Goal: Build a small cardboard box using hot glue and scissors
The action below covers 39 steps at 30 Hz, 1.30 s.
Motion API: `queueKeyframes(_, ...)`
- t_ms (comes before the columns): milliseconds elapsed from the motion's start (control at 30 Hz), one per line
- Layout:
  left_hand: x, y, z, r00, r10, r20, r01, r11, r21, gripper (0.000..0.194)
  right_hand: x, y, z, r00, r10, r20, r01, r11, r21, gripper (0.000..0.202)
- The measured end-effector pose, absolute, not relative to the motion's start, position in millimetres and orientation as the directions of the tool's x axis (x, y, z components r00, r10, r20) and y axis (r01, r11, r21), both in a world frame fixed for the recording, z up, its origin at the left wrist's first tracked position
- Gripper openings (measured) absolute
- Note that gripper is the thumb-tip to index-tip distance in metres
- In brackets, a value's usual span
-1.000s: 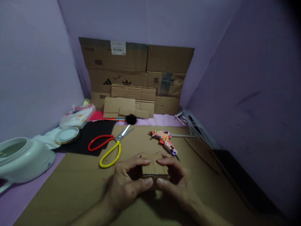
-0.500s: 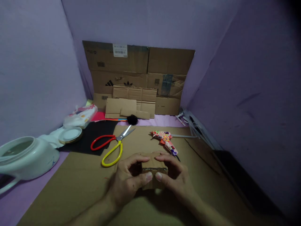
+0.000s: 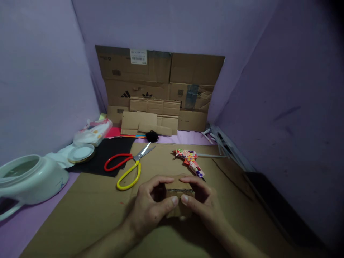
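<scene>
A small folded cardboard piece is held between my two hands, low in the middle of the view. My left hand grips its left side, thumb on the near face and index finger on top. From the right, my right hand holds it the same way, the two thumb tips close together. The other fingers are partly hidden. Beyond the hands lies a floral-patterned glue gun, with a clear stick out of its back. Scissors with one red and one yellow handle lie open to the left.
A large cardboard sheet covers the work surface. White pot, lid and black sheet are at left. Behind are black yarn and upright cardboard. A dark flat object and clear sticks lie right.
Both hands and the cardboard piece have shifted slightly to the right. Its top face looks a little more foreshortened. Both hands keep their hold.
</scene>
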State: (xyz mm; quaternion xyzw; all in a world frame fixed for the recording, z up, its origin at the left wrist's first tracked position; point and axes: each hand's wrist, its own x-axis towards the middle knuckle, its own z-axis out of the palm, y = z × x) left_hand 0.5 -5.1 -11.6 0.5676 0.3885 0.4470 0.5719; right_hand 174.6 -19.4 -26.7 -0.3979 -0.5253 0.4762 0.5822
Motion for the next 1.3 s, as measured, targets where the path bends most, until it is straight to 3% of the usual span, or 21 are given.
queueKeyframes(267, -1, 1, -19, 0.407, 0.914, 0.012, -0.088, 0.027, 0.996, 0.05, 175, -19, -28, 0.015, 0.976, 0.218, -0.169, 0.217, -0.961, 0.027)
queueKeyframes(467, -3, 1, -15, 0.436, 0.896, 0.086, -0.005, -0.094, 0.996, 0.046, 175, -20, -28, 0.006, 0.975, 0.221, -0.172, 0.219, -0.96, 0.028)
queueKeyframes(867, -3, 0, -15, 0.424, 0.876, 0.231, -0.094, -0.21, 0.973, 0.037, 174, -21, -26, -0.033, 0.967, 0.254, -0.176, 0.244, -0.954, 0.027)
queueKeyframes(1167, -6, 8, -16, 0.42, 0.904, 0.08, -0.197, 0.005, 0.98, 0.035, 171, -15, -26, -0.024, 0.988, 0.156, -0.23, 0.146, -0.962, 0.034)
queueKeyframes(1300, -7, 8, -19, 0.388, 0.917, 0.093, -0.218, -0.007, 0.976, 0.034, 176, -14, -23, -0.121, 0.977, 0.177, -0.277, 0.138, -0.951, 0.033)
